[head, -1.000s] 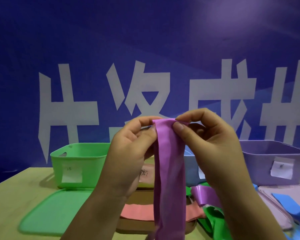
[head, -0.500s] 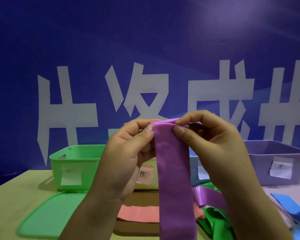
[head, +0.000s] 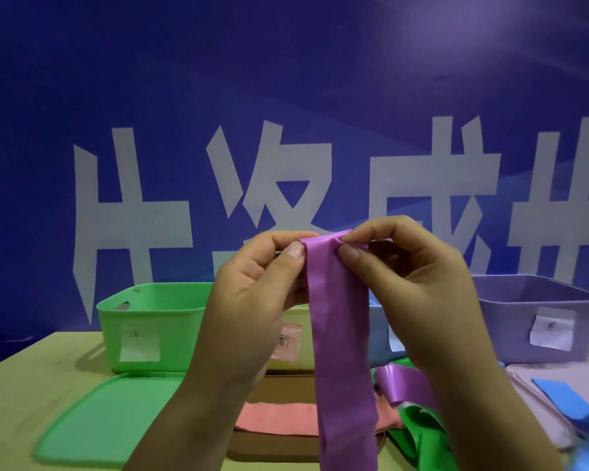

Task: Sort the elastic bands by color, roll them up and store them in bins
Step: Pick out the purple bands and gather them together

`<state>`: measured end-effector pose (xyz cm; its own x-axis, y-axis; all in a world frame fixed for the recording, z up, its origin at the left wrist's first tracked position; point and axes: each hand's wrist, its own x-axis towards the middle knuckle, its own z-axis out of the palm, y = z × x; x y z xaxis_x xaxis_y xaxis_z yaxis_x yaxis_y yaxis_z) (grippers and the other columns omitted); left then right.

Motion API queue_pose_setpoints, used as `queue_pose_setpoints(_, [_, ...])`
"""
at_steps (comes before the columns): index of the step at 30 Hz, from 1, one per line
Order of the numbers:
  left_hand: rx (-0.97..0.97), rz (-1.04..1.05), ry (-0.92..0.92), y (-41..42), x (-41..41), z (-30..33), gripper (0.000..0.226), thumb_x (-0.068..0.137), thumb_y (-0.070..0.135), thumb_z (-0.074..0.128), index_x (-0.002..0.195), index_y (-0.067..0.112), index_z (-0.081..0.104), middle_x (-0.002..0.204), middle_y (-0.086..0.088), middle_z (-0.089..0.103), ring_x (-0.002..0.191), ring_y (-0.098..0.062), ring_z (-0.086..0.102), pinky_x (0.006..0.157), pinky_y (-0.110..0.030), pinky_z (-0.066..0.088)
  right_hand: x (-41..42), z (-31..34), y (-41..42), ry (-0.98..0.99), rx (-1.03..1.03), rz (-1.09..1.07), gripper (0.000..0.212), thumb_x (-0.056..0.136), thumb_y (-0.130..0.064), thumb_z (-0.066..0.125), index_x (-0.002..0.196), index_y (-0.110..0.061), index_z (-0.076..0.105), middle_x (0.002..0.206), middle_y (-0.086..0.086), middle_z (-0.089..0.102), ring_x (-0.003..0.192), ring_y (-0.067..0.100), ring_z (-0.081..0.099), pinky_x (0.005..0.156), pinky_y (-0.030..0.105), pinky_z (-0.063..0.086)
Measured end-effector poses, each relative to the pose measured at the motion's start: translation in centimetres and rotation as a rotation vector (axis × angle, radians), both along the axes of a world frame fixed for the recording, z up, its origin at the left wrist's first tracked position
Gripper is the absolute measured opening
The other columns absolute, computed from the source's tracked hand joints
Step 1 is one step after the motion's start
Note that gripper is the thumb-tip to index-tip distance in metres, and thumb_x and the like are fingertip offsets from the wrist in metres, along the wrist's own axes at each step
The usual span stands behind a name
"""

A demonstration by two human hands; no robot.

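Purple band (head: 340,334), green bin (head: 150,317), lilac bin (head: 524,321), pink band (head: 276,419).

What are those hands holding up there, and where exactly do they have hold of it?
Both hands pinch one purple elastic band by its top edge: the left hand at the left corner, the right hand at the right. The rest hangs down freely.

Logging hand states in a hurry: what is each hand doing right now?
Left hand: pinching the top edge of the purple elastic band.
Right hand: pinching that same top edge from the other side.

Both hands (head: 323,300) raised, fingertips pinched.
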<state>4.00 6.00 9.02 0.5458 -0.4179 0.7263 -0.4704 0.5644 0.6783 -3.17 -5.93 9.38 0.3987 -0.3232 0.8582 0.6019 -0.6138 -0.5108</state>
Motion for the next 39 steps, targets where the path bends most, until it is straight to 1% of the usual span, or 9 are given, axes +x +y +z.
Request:
queue_pose_setpoints(4, [-0.033, 0.075, -0.051, -0.2, -0.2, -0.3, 0.022, 0.090, 0.019, 0.046, 0.103, 0.032, 0.058, 0.063, -0.003, 0.068, 0.067, -0.013, 0.069, 0.063, -0.022, 0.055, 0.1, -0.1, 0.1, -0.027, -0.023, -0.031, 0.011, 0.079, -0.013, 0.070, 0.080, -0.023, 0.065, 0.085, -0.003, 0.066, 0.080, 0.008, 0.064, 0.070, 0.019, 0.053])
queue_pose_setpoints(9, [-0.039, 0.135, -0.245, -0.1, -0.4, -0.4, 0.016, 0.090, 0.023, 0.051, 0.087, 0.033, 0.064, 0.083, 0.003, 0.071, 0.075, -0.014, 0.069, 0.065, -0.023, 0.056, 0.1, -0.1, 0.3, -0.069, -0.064, -0.085, 0.007, 0.076, -0.020, 0.065, 0.081, -0.025, 0.065, 0.083, -0.007, 0.063, 0.080, 0.007, 0.063, 0.067, 0.012, 0.049])
queue_pose_setpoints(11, [-0.053, 0.178, -0.282, -0.1, -0.5, -0.4, 0.003, 0.088, 0.023, 0.061, 0.087, 0.026, 0.061, 0.078, 0.006, 0.071, 0.069, -0.011, 0.069, 0.061, -0.019, 0.055, 0.0, -0.1, 0.4, -0.066, -0.075, -0.090, 0.007, 0.077, -0.020, 0.065, 0.082, -0.024, 0.065, 0.084, -0.006, 0.064, 0.081, 0.007, 0.063, 0.068, 0.012, 0.049])
queue_pose_setpoints(19, [-0.027, 0.169, -0.283, -0.4, 0.3, -0.4, 0.009, 0.080, 0.019, 0.054, 0.088, 0.022, 0.057, 0.079, 0.009, 0.070, 0.074, -0.007, 0.068, 0.065, -0.018, 0.055, -0.2, -0.2, 0.3, -0.045, 0.011, -0.124, 0.014, 0.077, -0.012, 0.073, 0.080, -0.024, 0.068, 0.081, -0.002, 0.068, 0.078, 0.010, 0.065, 0.068, 0.018, 0.053])
queue_pose_setpoints(23, [-0.027, 0.154, -0.314, -0.4, 0.6, -0.5, 0.008, 0.083, 0.024, 0.056, 0.086, 0.030, 0.059, 0.080, 0.007, 0.070, 0.074, -0.008, 0.068, 0.066, -0.019, 0.055, -0.6, 0.0, 0.0, -0.006, -0.005, -0.240, 0.011, 0.070, -0.027, 0.076, 0.074, -0.030, 0.067, 0.087, -0.014, 0.063, 0.088, 0.003, 0.060, 0.070, 0.014, 0.048])
queue_pose_setpoints(25, [-0.010, 0.140, -0.317, -0.2, 0.6, -0.4, 0.011, 0.082, 0.026, 0.055, 0.084, 0.035, 0.060, 0.080, 0.005, 0.069, 0.074, -0.010, 0.068, 0.065, -0.021, 0.056, -1.0, 0.5, -0.1, 0.080, 0.127, -0.062, 0.011, 0.062, -0.032, 0.074, 0.071, -0.027, 0.068, 0.091, -0.011, 0.069, 0.092, 0.001, 0.063, 0.071, 0.018, 0.053])
queue_pose_setpoints(28, [0.025, 0.115, -0.329, 0.1, 0.5, -0.3, 0.009, 0.084, 0.024, 0.054, 0.085, 0.032, 0.059, 0.083, 0.002, 0.067, 0.079, -0.011, 0.067, 0.064, -0.019, 0.055, -1.3, 0.8, -0.4, 0.158, 0.284, 0.231, 0.015, 0.057, -0.019, 0.070, 0.070, -0.013, 0.066, 0.083, -0.002, 0.074, 0.083, 0.010, 0.070, 0.063, 0.019, 0.055])
queue_pose_setpoints(35, [0.090, 0.123, -0.213, 0.3, 0.5, -0.1, 0.007, 0.078, 0.027, 0.054, 0.081, 0.022, 0.057, 0.082, -0.006, 0.060, 0.080, -0.030, 0.062, 0.069, -0.037, 0.060, -0.9, 0.4, 0.2, 0.096, 0.376, 0.352, 0.009, 0.054, -0.014, 0.071, 0.059, -0.018, 0.066, 0.076, 0.002, 0.072, 0.079, 0.014, 0.069, 0.059, 0.021, 0.054])
queue_pose_setpoints(39, [0.034, 0.206, -0.194, 0.7, 0.2, 0.2, 0.016, 0.072, 0.026, 0.057, 0.087, 0.020, 0.056, 0.080, 0.000, 0.064, 0.074, -0.010, 0.065, 0.065, -0.022, 0.057, -0.9, 0.3, 0.4, 0.077, 0.400, 0.410, 0.018, 0.056, -0.009, 0.069, 0.070, -0.010, 0.058, 0.075, 0.003, 0.072, 0.076, 0.013, 0.070, 0.060, 0.021, 0.055])
